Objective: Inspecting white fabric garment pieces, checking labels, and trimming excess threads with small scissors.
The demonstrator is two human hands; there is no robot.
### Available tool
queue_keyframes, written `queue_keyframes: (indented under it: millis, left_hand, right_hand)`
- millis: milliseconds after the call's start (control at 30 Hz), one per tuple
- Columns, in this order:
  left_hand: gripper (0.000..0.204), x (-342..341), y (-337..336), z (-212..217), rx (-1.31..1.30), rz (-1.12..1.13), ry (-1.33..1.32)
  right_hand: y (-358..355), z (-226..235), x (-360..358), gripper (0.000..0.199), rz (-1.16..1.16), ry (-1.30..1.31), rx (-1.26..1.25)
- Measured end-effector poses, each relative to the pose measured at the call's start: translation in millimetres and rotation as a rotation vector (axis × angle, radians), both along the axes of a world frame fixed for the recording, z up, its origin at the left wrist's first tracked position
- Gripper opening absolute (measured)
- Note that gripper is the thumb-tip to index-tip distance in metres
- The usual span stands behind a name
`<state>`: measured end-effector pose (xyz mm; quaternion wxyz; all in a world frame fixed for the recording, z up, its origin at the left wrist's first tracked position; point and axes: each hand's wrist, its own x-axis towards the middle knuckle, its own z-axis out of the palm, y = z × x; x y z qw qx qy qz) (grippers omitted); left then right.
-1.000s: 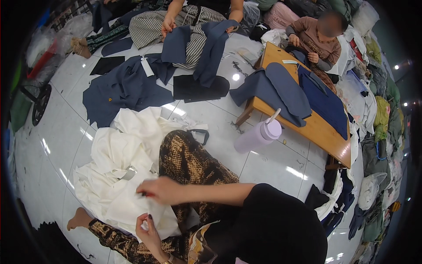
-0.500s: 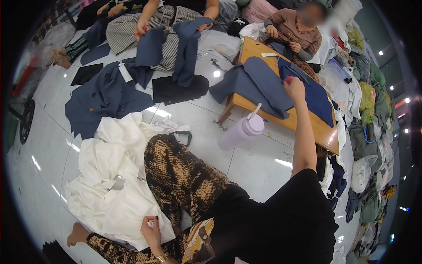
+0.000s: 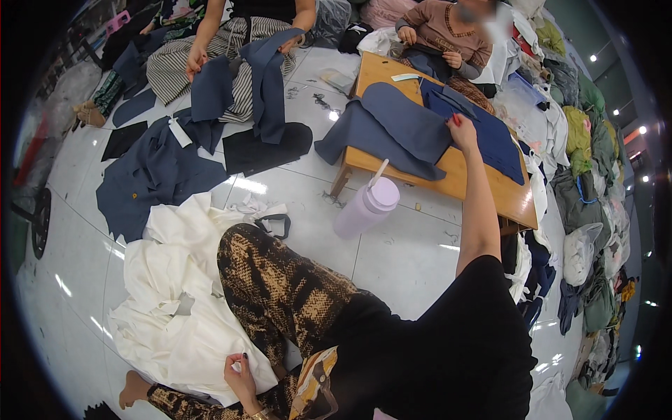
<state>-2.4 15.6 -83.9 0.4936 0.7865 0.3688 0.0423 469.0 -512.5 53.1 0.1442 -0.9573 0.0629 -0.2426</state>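
Observation:
My right arm stretches out over a low wooden table (image 3: 504,199). The fingers of my right hand (image 3: 462,131) are closed round a small red object (image 3: 456,120), too small to name. Beneath and beside that hand lie a slate-blue fabric piece (image 3: 402,126) with a rounded end and a stack of navy cloth (image 3: 493,147). My left hand (image 3: 240,378) rests low by my leg, its fingers pinched on a white cloth (image 3: 189,336). This cloth spreads in a crumpled heap along my bent leg.
A lilac bottle (image 3: 364,210) with a straw stands before the table. Left of it lie a black fabric piece (image 3: 266,148) and a slate-blue garment (image 3: 154,168). One person holds slate-blue pieces (image 3: 269,84); another sits behind the table. Heaped cloth and bags (image 3: 581,185) line the right.
The view has shifted, so most things sit further left. My right hand has moved slightly right over the cloth, still with the red object. My left hand stays on the white cloth.

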Motion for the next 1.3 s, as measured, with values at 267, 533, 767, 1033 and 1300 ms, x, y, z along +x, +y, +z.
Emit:
queue_keyframes:
  millis: [267, 533, 767, 1033, 1300]
  left_hand:
    - [0.012, -2, 2, -8, -0.006, 0.019, -0.018]
    - [0.011, -10, 5, -18, -0.005, 0.069, -0.092]
    - [0.006, -15, 4, -5, -0.027, 0.099, 0.017]
    - [0.012, -7, -2, 4, -0.015, 0.116, 0.044]
    - [0.011, -7, -2, 6, -0.043, 0.113, 0.041]
  right_hand:
    - [76, 73, 14, 0.021, 0.045, 0.116, 0.41]
    - [90, 88, 52, 0.019, 0.158, 0.013, 0.237]
    - [56, 77, 56, 0.022, 0.075, -0.037, -0.156]
    - [15, 37, 13, 0.03, -0.239, 0.111, -0.24]
    - [18, 12, -9, 0.031, -0.288, 0.321, -0.262]
